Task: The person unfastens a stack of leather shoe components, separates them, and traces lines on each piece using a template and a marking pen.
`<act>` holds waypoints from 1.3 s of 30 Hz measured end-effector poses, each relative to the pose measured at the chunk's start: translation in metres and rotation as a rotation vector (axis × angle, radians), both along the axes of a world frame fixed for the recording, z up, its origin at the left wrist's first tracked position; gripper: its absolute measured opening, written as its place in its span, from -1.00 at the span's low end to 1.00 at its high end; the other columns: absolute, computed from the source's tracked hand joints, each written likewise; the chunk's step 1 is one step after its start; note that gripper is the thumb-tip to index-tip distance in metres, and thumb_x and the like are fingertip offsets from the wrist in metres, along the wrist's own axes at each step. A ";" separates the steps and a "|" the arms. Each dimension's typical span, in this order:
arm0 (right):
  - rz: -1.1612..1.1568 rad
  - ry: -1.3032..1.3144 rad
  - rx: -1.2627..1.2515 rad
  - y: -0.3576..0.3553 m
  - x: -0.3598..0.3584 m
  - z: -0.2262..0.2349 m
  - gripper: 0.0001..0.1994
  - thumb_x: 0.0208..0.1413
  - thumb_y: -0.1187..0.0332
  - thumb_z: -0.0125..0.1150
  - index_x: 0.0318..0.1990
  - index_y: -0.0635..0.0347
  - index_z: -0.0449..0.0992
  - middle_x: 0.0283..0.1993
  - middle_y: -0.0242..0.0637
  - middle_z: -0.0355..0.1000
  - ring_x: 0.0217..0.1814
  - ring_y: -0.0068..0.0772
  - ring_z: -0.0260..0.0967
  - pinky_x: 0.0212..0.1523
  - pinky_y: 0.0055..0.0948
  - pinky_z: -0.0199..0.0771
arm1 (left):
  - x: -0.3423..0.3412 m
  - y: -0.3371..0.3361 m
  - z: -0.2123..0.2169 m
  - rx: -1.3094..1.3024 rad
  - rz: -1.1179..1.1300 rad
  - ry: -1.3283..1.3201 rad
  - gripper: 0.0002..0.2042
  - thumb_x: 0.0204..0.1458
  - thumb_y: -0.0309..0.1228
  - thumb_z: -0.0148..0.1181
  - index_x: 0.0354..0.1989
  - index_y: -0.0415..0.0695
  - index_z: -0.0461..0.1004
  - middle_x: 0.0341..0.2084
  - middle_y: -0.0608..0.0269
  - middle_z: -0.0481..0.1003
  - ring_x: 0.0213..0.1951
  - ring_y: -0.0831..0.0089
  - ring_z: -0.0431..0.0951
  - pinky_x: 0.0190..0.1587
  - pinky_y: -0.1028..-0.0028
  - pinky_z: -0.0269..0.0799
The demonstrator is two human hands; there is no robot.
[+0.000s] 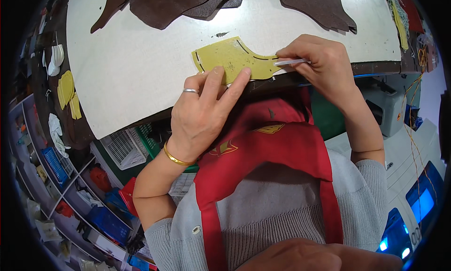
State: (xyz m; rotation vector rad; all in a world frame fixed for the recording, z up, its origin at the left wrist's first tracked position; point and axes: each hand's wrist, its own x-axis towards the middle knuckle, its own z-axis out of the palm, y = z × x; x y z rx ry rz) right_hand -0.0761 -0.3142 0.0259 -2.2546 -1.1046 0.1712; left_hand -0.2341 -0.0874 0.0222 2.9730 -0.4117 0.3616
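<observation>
A yellow pattern template (230, 59) with narrow slots lies at the near edge of the white tabletop. Something dark shows through its slots; what lies under it is mostly hidden. My left hand (199, 111), wearing a ring and a gold bracelet, presses on the template's near edge with its fingers spread and stretched out. At the narrow right end, my right hand (324, 66) pinches a thin, pale pen-like stick (291, 62). The stick's tip points left over the template, and some of my right fingers reach the template's end.
Dark brown leather pieces (162, 7) lie at the far side of the white tabletop (117, 87), with more leather (317, 7) at far right. Other yellow templates (66, 90) and white gloves (56, 130) sit along the left. Shelves with bins (108, 221) stand at lower left.
</observation>
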 end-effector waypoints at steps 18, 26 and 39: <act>-0.198 0.654 0.408 -0.007 0.049 0.042 -0.69 0.24 0.20 0.34 0.00 0.20 0.55 -0.09 -0.31 0.55 -0.19 -0.38 0.50 -0.26 -0.41 0.47 | 0.010 -0.025 0.007 -0.182 0.025 -0.018 -0.55 -0.09 -0.39 0.44 0.05 -0.14 0.60 -0.01 0.10 0.52 0.05 0.09 0.52 0.02 0.20 0.52; -0.346 0.590 0.562 -0.036 0.054 0.026 -0.75 0.40 0.25 0.19 0.05 0.23 0.55 -0.29 -0.43 0.50 -0.40 -0.73 0.32 -0.33 -0.72 0.27 | 0.079 0.027 -0.006 -0.213 0.033 -0.377 -0.65 -0.02 -0.55 0.28 0.01 -0.19 0.55 -0.10 0.07 0.56 -0.09 0.08 0.57 -0.06 0.20 0.55; -0.163 0.595 0.416 -0.006 0.030 0.011 -0.83 0.32 0.39 0.26 -0.05 0.27 0.64 -0.31 -0.42 0.54 -0.35 -0.70 0.41 -0.30 -0.60 0.46 | 0.011 -0.004 -0.015 -0.303 -0.051 -0.232 -0.76 -0.15 -0.57 0.36 -0.23 -0.22 0.61 -0.31 0.16 0.57 -0.24 0.19 0.58 -0.20 0.27 0.56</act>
